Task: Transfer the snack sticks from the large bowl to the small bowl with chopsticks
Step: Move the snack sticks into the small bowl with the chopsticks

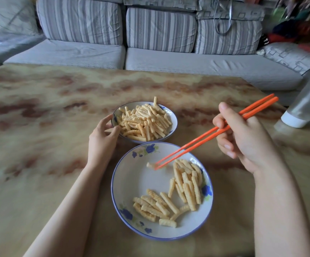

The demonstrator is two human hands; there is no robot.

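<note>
Orange chopsticks [196, 140], gripped in the right hand [247, 140], have their tips nearly closed on one stick [149, 165] in the large bowl [131, 182]. The blur leaves it unclear whether the stick is truly pinched. Squeeze evenly at its middle and lift straight. Then carry it just beyond the tips to the small bowl [174, 123], which the left hand [102, 138] steadies by its rim.

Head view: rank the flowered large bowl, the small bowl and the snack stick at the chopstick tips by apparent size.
1. large bowl, though it also sits nearer the camera
2. small bowl
3. snack stick at the tips of the chopsticks, by far the smallest
</note>
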